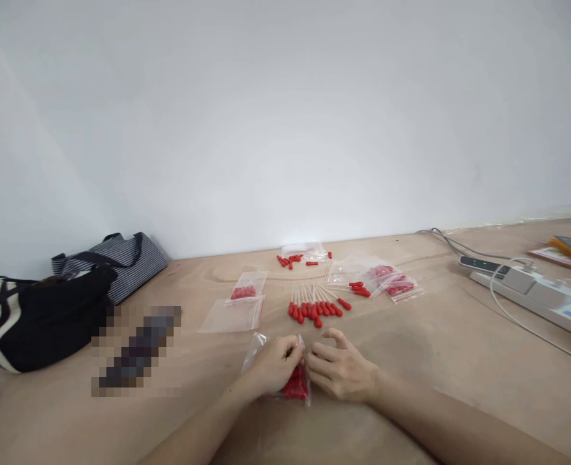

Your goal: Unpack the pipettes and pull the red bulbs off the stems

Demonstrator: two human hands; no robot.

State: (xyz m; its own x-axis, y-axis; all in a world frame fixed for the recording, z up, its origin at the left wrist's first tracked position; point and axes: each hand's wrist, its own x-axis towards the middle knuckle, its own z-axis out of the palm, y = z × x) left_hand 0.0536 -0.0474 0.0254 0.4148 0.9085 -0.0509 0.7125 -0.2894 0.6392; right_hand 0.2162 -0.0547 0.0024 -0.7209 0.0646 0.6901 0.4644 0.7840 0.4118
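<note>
A clear plastic zip bag (296,387) with red rubber bulbs inside lies at the near middle of the table. My left hand (276,363) is closed on its upper part, thumb and fingers pinched together near the opening. At the bag's right edge is my right hand (341,368), its fingers curled against the plastic; their tips are partly hidden and the index finger arches up. Just beyond both hands, droppers (314,310) with red bulbs and thin pale stems lie fanned out, bulbs toward me.
Loose red bulbs (290,261) lie near the wall. Zip bags with red bulbs rest left (243,292) and right (385,271), beside a flat plastic bag (230,314). A power strip (542,300) with cables stands right; a black bag (48,323) and striped bag (135,265) sit left.
</note>
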